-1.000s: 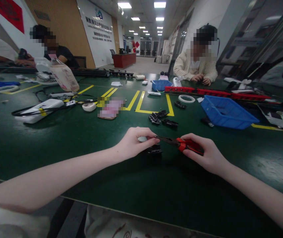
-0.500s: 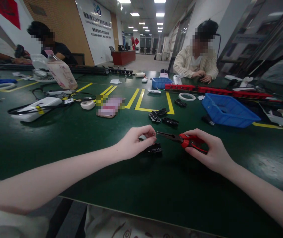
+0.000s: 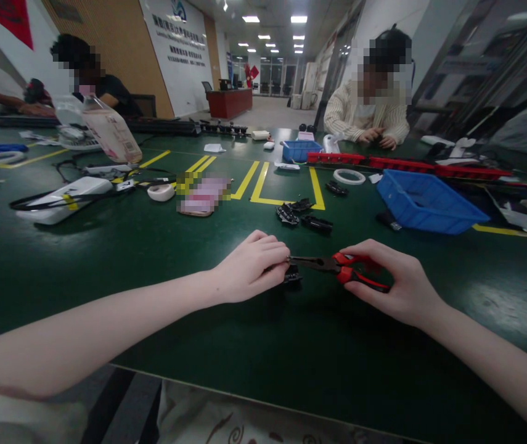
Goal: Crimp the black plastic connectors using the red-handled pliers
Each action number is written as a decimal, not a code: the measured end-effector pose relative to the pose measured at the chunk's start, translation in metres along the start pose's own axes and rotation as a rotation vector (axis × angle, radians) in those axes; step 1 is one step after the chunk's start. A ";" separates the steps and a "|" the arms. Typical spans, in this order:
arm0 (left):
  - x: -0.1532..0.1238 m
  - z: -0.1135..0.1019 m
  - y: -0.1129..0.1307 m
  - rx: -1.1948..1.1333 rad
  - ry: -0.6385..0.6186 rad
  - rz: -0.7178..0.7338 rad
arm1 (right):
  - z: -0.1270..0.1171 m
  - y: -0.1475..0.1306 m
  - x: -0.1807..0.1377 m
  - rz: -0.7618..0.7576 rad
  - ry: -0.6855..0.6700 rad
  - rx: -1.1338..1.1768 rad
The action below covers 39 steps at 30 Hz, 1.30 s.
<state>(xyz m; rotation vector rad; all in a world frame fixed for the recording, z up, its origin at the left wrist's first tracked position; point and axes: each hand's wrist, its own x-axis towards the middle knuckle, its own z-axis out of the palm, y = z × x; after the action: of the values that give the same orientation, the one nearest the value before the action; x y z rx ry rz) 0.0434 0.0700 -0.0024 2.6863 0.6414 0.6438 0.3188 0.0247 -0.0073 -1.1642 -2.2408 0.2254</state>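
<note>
Red-handled long-nose pliers (image 3: 318, 264) are gripped in my right hand (image 3: 397, 280), their dark jaws pointing left. The jaw tips meet the fingertips of my left hand (image 3: 256, 265), which are pinched together. Whatever sits between those fingertips is too small to make out. Just under the left fingers lies a small black part (image 3: 293, 275) on the green table, partly hidden by the hand. Farther back, several similar black parts (image 3: 317, 223) rest close together.
A blue bin (image 3: 429, 200) stands to the right, near a white ring (image 3: 349, 177) and red strips (image 3: 397, 164). Leftward are a phone (image 3: 204, 196), a white device with a black cable (image 3: 66, 200) and a tilted bottle (image 3: 113, 132). A co-worker (image 3: 367, 114) sits opposite.
The plier tips have come down and left to meet my left fingertips. My left fingers have closed from a looser curl into a tighter pinch.
</note>
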 end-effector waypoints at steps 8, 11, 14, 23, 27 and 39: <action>0.001 0.000 -0.002 0.037 0.012 0.028 | -0.001 0.000 -0.001 -0.015 -0.016 -0.014; 0.000 -0.002 -0.002 0.044 0.015 0.028 | -0.001 0.000 -0.002 -0.025 -0.014 -0.021; -0.002 -0.005 -0.003 0.045 0.000 0.000 | -0.002 0.001 -0.003 -0.031 -0.018 -0.027; -0.006 -0.004 -0.010 0.168 -0.156 -0.092 | -0.001 0.000 -0.005 -0.055 -0.092 -0.048; -0.005 -0.004 -0.010 0.162 -0.145 -0.079 | -0.001 0.000 -0.006 -0.048 -0.114 -0.063; -0.006 -0.003 -0.004 0.207 -0.072 0.080 | -0.001 -0.003 -0.008 -0.054 -0.105 -0.044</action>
<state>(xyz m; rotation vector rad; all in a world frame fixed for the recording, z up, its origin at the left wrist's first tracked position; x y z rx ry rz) 0.0357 0.0711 -0.0034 2.9251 0.6155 0.5225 0.3207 0.0160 -0.0088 -1.1364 -2.3761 0.2214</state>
